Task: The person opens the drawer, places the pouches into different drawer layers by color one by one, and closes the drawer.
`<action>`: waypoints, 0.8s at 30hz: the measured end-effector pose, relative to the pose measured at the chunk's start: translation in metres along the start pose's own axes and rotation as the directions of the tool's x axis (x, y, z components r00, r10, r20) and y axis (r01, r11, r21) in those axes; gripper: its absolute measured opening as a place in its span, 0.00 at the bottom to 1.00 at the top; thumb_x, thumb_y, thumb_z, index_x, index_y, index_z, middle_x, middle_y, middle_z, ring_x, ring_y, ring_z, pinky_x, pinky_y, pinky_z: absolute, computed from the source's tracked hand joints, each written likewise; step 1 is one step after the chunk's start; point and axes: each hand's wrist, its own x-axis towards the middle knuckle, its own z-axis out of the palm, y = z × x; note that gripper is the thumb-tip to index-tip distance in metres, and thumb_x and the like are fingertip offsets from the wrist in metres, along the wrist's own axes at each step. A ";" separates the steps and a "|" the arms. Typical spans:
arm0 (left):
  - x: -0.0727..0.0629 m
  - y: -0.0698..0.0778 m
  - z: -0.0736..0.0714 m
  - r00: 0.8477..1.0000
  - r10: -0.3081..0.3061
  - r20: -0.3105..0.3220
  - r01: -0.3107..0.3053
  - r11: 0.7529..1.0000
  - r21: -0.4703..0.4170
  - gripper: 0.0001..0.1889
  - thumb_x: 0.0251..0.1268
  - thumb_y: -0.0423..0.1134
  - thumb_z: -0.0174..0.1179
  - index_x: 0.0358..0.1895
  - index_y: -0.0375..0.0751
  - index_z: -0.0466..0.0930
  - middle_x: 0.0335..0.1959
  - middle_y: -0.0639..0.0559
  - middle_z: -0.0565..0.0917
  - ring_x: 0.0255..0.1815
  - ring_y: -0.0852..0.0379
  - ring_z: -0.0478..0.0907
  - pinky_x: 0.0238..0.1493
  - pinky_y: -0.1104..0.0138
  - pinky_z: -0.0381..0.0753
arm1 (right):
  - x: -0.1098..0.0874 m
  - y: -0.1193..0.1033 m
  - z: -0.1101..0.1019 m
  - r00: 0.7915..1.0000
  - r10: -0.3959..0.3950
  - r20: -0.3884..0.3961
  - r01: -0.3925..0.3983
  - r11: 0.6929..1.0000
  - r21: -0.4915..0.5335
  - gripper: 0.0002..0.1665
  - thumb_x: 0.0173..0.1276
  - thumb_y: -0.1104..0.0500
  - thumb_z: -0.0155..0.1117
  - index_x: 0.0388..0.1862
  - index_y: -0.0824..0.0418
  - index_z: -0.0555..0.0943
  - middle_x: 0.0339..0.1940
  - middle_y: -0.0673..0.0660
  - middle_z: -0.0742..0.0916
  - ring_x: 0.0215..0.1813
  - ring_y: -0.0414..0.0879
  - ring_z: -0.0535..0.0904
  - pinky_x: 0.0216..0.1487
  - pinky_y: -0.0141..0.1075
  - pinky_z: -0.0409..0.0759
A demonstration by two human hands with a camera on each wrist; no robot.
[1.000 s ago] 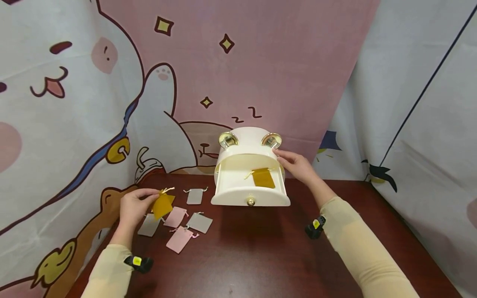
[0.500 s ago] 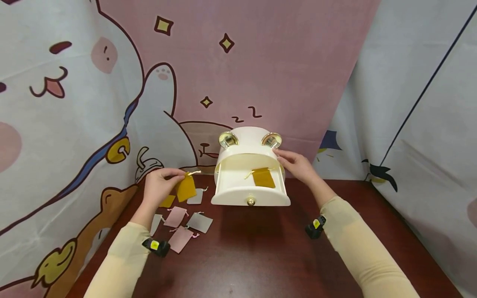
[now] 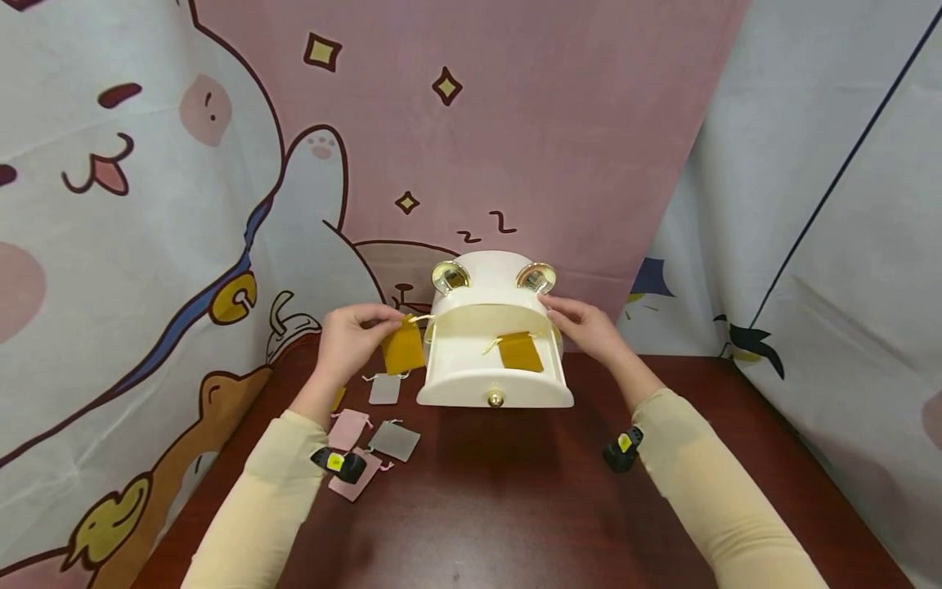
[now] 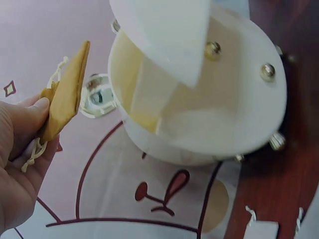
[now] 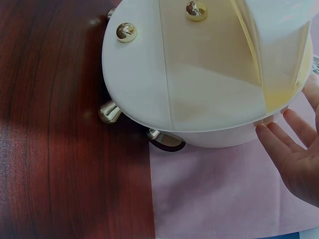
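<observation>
Your left forearm (image 3: 253, 499) and right forearm (image 3: 724, 491) reach forward and angle inward, your left hand (image 3: 350, 342) pinching between thumb and fingers, while your right hand (image 3: 591, 329), well apart from it, holds its fingers extended.

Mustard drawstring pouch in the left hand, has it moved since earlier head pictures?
Yes: the mustard drawstring pouch in the left hand moved right and up in frame, nearer the stationary white drawer box.
</observation>
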 end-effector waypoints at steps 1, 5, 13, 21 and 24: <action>0.002 0.003 0.002 1.000 0.005 -0.001 -0.005 1.000 -0.011 0.04 0.62 0.31 0.68 0.38 0.38 0.90 0.37 0.46 0.88 0.36 0.50 0.85 0.36 0.61 0.86 | 0.000 0.000 0.000 1.000 0.000 -0.001 0.000 1.000 0.001 0.28 0.76 0.46 0.57 0.72 0.49 0.72 0.72 0.58 0.73 0.71 0.59 0.68 0.67 0.57 0.67; 0.009 0.014 0.009 1.000 0.018 0.003 -0.018 0.998 -0.060 0.03 0.61 0.30 0.68 0.37 0.37 0.90 0.37 0.45 0.88 0.34 0.50 0.85 0.33 0.61 0.86 | 0.000 0.001 0.001 1.000 -0.004 -0.004 0.004 1.000 -0.005 0.28 0.76 0.46 0.57 0.72 0.49 0.72 0.72 0.58 0.73 0.71 0.59 0.68 0.67 0.57 0.67; 0.021 0.029 0.027 0.997 0.078 0.016 -0.077 0.996 -0.039 0.04 0.58 0.32 0.71 0.36 0.40 0.91 0.37 0.48 0.89 0.36 0.53 0.84 0.36 0.64 0.85 | 0.001 0.001 0.001 1.000 -0.014 -0.011 0.014 1.000 -0.006 0.28 0.76 0.47 0.58 0.72 0.49 0.72 0.72 0.57 0.74 0.71 0.58 0.68 0.67 0.57 0.68; 0.027 0.037 0.046 0.985 0.160 0.058 -0.160 0.987 0.006 0.03 0.57 0.31 0.72 0.34 0.41 0.92 0.35 0.49 0.89 0.36 0.53 0.85 0.38 0.62 0.84 | 0.001 0.002 0.001 1.000 -0.024 -0.015 0.024 0.999 -0.027 0.27 0.76 0.47 0.57 0.72 0.49 0.73 0.72 0.57 0.74 0.71 0.57 0.68 0.67 0.57 0.67; 0.030 0.039 0.052 0.981 0.179 0.077 -0.179 0.984 0.004 0.02 0.57 0.31 0.72 0.34 0.40 0.92 0.34 0.49 0.89 0.36 0.53 0.85 0.37 0.63 0.84 | 0.001 0.001 0.001 1.000 -0.026 -0.014 0.026 0.999 -0.028 0.27 0.76 0.46 0.57 0.72 0.49 0.73 0.72 0.57 0.73 0.71 0.57 0.68 0.68 0.57 0.66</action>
